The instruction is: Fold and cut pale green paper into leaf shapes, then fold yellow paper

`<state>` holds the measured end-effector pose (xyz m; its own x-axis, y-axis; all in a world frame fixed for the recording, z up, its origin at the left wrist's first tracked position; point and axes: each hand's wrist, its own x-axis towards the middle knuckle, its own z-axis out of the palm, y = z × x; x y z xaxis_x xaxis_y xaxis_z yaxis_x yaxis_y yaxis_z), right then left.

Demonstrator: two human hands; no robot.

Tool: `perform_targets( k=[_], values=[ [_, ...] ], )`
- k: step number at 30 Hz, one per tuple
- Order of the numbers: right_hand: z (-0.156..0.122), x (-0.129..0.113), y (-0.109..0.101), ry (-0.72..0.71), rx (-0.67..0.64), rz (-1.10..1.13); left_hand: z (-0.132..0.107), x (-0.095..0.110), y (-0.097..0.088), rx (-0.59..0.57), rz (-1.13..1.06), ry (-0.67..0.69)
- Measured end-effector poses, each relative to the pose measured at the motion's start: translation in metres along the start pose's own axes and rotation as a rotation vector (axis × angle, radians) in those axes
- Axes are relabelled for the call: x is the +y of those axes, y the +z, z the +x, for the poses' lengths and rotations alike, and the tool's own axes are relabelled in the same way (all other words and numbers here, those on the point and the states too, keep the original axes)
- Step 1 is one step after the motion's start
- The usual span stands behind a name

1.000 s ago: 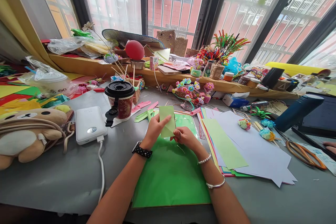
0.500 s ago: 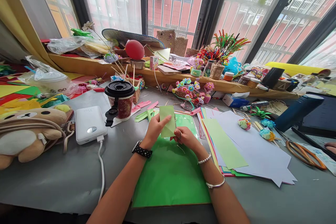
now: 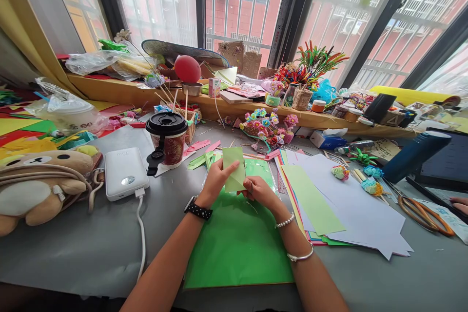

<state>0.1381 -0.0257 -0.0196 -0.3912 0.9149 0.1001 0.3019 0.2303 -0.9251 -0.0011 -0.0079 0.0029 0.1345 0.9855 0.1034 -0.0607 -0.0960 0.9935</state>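
Observation:
My left hand (image 3: 218, 179) pinches a light green paper piece (image 3: 234, 168) upright between thumb and fingers. At the lower right edge of that piece, my right hand (image 3: 260, 191) is closed, fingers curled. What sits inside the right-hand grip is hidden; a thin dark line shows along the paper's right edge. Both hands are above a glossy green folder (image 3: 237, 248) lying flat. Below the right hand a thin pale paper sliver (image 3: 252, 207) shows against the folder. Folded light green strips (image 3: 199, 161) and pink strips (image 3: 198, 146) lie behind my left hand.
Right of the folder is a paper stack (image 3: 351, 204) with a light green sheet (image 3: 310, 200) on top. A lidded cup (image 3: 171, 148), a white power bank (image 3: 126, 175) and a plush bear (image 3: 44, 190) stand left. Scissors (image 3: 424, 215) lie right, near another person's hand (image 3: 460, 204).
The paper and my hands have barely shifted, a touch to the right. The other person's hand at the right edge has moved slightly.

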Motion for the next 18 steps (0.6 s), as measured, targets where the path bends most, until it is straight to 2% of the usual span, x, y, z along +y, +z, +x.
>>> perform_targets(
  k=[18],
  values=[
    [0.0004, 0.0007, 0.0005, -0.005, 0.012, -0.011, 0.0010, -0.0017, -0.0011, -0.031, 0.002, 0.015]
  ],
)
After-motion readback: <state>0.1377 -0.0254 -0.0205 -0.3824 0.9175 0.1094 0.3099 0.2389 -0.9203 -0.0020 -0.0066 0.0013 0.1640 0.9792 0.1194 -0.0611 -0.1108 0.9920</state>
